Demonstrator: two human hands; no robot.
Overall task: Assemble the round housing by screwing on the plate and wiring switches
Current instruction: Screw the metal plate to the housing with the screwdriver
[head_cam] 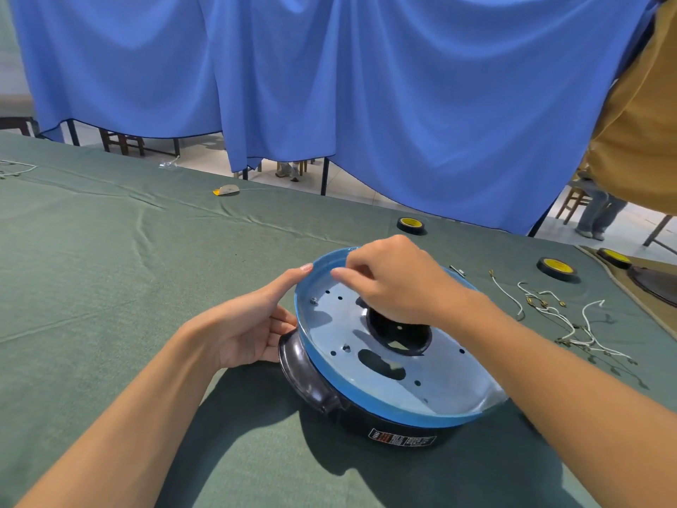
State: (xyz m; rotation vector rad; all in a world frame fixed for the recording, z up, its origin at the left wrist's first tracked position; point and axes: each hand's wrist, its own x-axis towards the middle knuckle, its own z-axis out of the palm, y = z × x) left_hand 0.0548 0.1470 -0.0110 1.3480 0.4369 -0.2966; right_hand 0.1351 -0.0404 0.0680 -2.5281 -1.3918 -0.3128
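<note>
**A:** Where is the round housing (403, 416)?

**B:** On the green tabletop (110, 273), close in front of the person and tipped toward the camera, with its black handle (301, 373) at the left. The metal plate (432, 379) lies inside the blue rim.

**A:** Why is the left hand (251, 324) there?

**B:** I'd say it's steadying the housing. The fingers are mostly straight: one fingertip touches the rim and the others lie against the side above the handle. That would stop the housing sliding while the other hand works.

**A:** And the right hand (395, 287)?

**B:** It hovers over the far part of the plate, fingers curled and tips pinched together. It's probably placing a screw, as one screw (314, 300) already sits by the left edge.

**A:** Is it holding one?

**B:** I can't tell. Nothing shows between the fingertips, and the hand hides the plate below and part of the dark centre opening (401, 337).

**A:** The switches?

**B:** I can't see any. The white wires (571, 324) lie loose to the right, well away from the housing. Their terminals are too small to make out. Tape rolls (557, 267) sit beyond, in front of a blue curtain (403, 86).
</note>
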